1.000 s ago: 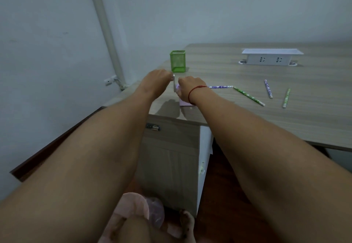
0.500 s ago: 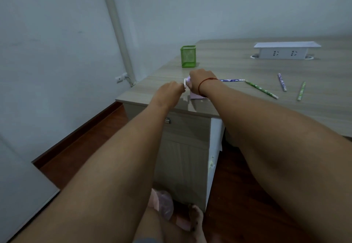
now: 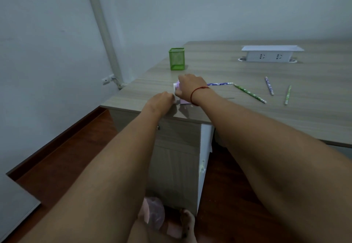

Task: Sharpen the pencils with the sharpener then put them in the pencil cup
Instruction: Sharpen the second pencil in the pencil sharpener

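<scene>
right hand (image 3: 190,85) clamps pink sharpener (image 3: 184,101), left hand (image 3: 159,102) pinches crank (image 3: 174,86) — near desk edge (image 3: 133,107); hard cranking may skid it off, snap purple pencil (image 3: 219,84).

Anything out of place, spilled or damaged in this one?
Nothing spilled or damaged. One mild oddity: the pink sharpener, gripped by the right hand with the left hand pinching its crank, sits close to the desk's front edge. Three loose pencils lie at mixed angles.
</scene>
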The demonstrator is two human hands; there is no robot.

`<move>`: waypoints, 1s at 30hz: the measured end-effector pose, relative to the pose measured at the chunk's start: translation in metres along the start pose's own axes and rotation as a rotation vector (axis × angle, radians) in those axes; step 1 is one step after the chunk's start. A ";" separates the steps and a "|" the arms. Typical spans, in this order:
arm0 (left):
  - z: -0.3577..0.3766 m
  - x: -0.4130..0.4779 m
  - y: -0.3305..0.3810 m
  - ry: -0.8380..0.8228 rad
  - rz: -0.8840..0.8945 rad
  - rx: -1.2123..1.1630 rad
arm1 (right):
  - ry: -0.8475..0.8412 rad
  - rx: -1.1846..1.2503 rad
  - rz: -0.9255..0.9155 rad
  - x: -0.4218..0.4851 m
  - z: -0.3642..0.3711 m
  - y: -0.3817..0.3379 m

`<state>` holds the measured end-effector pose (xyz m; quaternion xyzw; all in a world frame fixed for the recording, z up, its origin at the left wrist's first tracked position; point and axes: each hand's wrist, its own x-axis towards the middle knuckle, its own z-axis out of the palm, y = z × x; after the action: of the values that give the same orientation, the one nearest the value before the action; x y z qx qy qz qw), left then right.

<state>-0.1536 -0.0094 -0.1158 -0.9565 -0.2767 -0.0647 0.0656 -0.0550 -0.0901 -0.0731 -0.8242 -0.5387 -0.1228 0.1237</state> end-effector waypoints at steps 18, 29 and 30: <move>-0.036 0.041 -0.021 0.156 0.115 0.290 | -0.007 -0.006 0.003 0.003 0.000 0.004; -0.057 0.030 -0.021 0.326 0.138 0.192 | -0.018 -0.061 0.021 0.005 0.000 0.000; -0.058 0.028 -0.019 0.326 0.127 0.188 | -0.020 -0.058 0.028 0.005 0.000 -0.001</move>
<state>-0.1457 0.0121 -0.0528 -0.9386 -0.2064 -0.1882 0.2026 -0.0539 -0.0851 -0.0708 -0.8362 -0.5244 -0.1287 0.0961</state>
